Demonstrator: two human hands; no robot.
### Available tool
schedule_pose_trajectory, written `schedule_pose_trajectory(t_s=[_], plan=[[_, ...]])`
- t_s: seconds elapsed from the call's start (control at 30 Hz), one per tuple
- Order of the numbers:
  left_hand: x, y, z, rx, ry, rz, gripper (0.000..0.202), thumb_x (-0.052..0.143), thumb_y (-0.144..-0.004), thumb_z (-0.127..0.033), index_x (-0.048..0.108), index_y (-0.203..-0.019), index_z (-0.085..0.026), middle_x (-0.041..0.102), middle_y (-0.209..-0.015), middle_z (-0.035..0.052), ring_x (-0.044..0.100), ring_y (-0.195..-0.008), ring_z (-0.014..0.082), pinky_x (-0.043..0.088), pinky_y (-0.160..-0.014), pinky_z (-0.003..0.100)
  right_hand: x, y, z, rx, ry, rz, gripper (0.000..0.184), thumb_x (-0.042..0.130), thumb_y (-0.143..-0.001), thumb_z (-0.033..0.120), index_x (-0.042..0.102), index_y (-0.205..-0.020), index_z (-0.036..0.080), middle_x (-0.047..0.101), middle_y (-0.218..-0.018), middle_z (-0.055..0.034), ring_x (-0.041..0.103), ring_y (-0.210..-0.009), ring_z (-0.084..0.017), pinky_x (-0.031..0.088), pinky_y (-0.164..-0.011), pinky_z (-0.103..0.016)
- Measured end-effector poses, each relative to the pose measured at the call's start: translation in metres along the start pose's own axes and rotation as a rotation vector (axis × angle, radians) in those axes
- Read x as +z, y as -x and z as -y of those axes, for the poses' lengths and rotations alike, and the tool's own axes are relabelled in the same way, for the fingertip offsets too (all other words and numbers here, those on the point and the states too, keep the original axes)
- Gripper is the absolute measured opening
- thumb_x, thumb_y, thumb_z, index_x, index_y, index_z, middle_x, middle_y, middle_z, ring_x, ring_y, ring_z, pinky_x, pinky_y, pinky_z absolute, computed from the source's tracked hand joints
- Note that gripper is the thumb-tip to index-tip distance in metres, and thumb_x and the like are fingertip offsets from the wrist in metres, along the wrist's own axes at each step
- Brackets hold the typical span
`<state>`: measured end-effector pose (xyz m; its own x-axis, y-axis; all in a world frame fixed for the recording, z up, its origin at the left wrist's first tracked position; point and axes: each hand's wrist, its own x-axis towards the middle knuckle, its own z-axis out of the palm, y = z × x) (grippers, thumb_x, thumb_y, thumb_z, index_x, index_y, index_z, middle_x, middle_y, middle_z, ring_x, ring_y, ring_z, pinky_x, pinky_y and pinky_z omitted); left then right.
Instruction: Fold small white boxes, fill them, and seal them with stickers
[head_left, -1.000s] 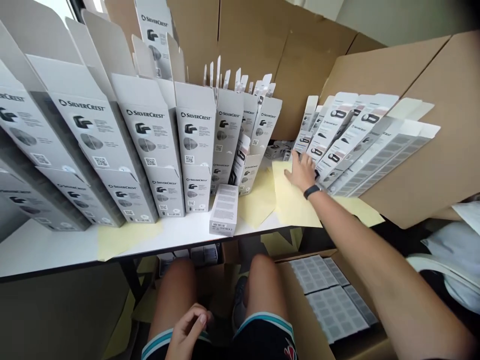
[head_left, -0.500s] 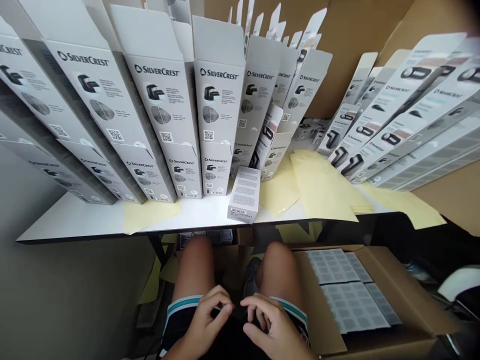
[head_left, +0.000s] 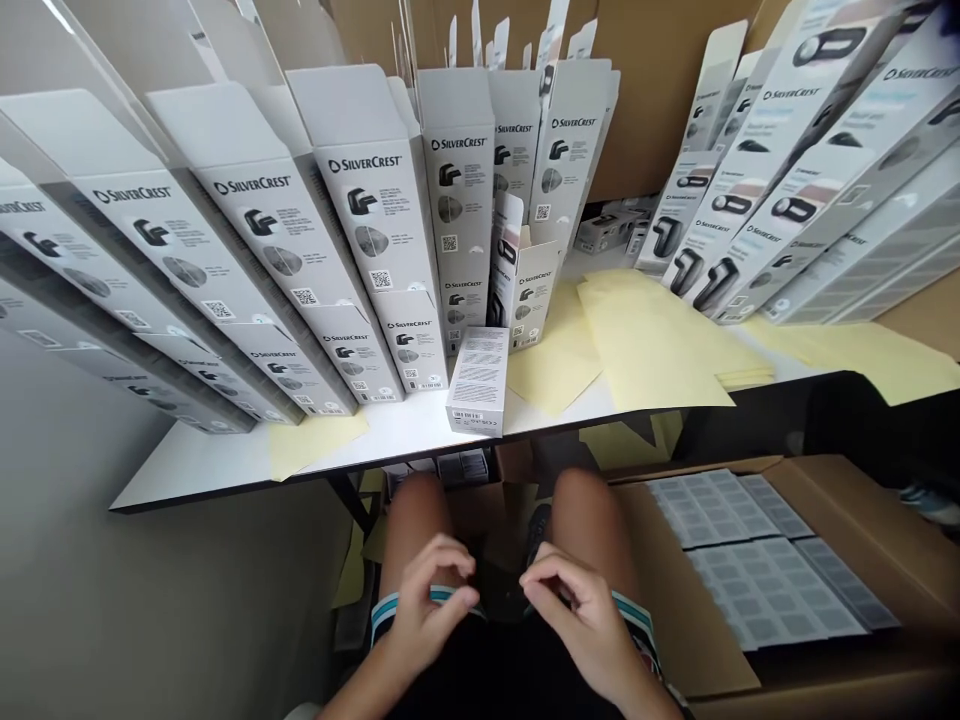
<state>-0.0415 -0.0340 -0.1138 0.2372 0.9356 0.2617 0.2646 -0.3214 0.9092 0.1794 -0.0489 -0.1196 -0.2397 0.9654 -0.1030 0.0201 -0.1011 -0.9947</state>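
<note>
Above my lap, my left hand (head_left: 435, 600) is loosely curled, its thumb and fingers apart with nothing between them. Facing it across a small gap, my right hand (head_left: 577, 615) has its thumb and index fingertip brought together; no object shows in it. Neither hand touches the table. Closest on the table in front is a small white printed box (head_left: 478, 380), lying at the edge. Behind it stand several tall grey SilverCrest cartons (head_left: 375, 220) with their top flaps raised.
Yellow sheets (head_left: 645, 340) lie on the white table (head_left: 180, 460), some over its edge. More cartons (head_left: 750, 190) lean at the right. By my right knee, an open cardboard box (head_left: 862, 540) holds flat grey-patterned packs (head_left: 765, 590). Another box with packs is under the table.
The view has shifted, so my lap and the near cartons sit differently in it. My right thumb and index finger have closed together; my left hand stays loosely curled.
</note>
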Motion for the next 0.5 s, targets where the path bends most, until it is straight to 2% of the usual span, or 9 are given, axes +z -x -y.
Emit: schedule_pose_trajectory(t_s=[0.1,0.2,0.3,0.37,0.4,0.5], plan=[[-0.022,-0.053,-0.017,0.305,-0.191,-0.121,0.021,0.07,-0.088,-0.02,0.064,-0.109,-0.017,0.067,-0.099,0.0081,0.065,-0.096,0.0185,0.055,-0.084,0.031,-0.011,-0.016,0.012,-0.129,-0.107,-0.038,0.01,0.06,-0.096,0.026,0.069,-0.097,0.02,0.057,-0.081,-0.0012,0.056,-0.073,-0.009,0.043,-0.064,-0.019],[-0.04,-0.113,-0.025,0.45,-0.355,-0.13,0.041,0.072,-0.085,-0.013,0.061,-0.124,-0.018,0.061,-0.131,0.0151,0.059,-0.125,0.0257,0.053,-0.101,0.041,-0.019,-0.035,0.029,-0.284,-0.082,-0.088,0.01,0.06,-0.095,0.017,0.067,-0.099,0.022,0.058,-0.084,-0.0005,0.057,-0.074,-0.008,0.043,-0.063,-0.018],[-0.049,-0.159,-0.019,0.46,-0.464,0.058,0.055,0.071,-0.087,-0.019,0.054,-0.139,-0.02,0.051,-0.149,0.0166,0.043,-0.145,0.0307,0.041,-0.117,0.053,-0.024,-0.055,0.048,-0.468,0.002,-0.14,0.012,0.06,-0.093,0.009,0.066,-0.094,0.02,0.058,-0.082,-0.0004,0.055,-0.07,-0.007,0.041,-0.06,-0.018],[-0.048,-0.176,-0.01,0.437,-0.477,0.176,0.053,0.068,-0.091,-0.022,0.053,-0.142,-0.021,0.053,-0.148,0.0143,0.042,-0.146,0.0291,0.039,-0.119,0.054,-0.027,-0.069,0.061,-0.573,0.063,-0.17,0.015,0.059,-0.091,0.005,0.064,-0.095,0.019,0.058,-0.082,-0.001,0.055,-0.072,-0.008,0.043,-0.062,-0.02],[-0.046,-0.18,-0.005,0.435,-0.471,0.196,0.049,0.065,-0.093,-0.023,0.054,-0.141,-0.021,0.056,-0.146,0.013,0.045,-0.145,0.0277,0.04,-0.118,0.053,-0.029,-0.077,0.067,-0.618,0.097,-0.187,0.016,0.059,-0.091,0.004,0.064,-0.095,0.018,0.059,-0.083,-0.0016,0.056,-0.074,-0.009,0.044,-0.064,-0.021],[-0.039,-0.183,0.005,0.449,-0.487,0.129,0.036,0.061,-0.096,-0.023,0.061,-0.132,-0.023,0.064,-0.137,0.0096,0.054,-0.136,0.0246,0.044,-0.112,0.05,-0.035,-0.101,0.08,-0.779,0.25,-0.253,0.02,0.062,-0.088,0.0,0.064,-0.098,0.017,0.06,-0.086,-0.0038,0.058,-0.081,-0.011,0.049,-0.072,-0.025]])
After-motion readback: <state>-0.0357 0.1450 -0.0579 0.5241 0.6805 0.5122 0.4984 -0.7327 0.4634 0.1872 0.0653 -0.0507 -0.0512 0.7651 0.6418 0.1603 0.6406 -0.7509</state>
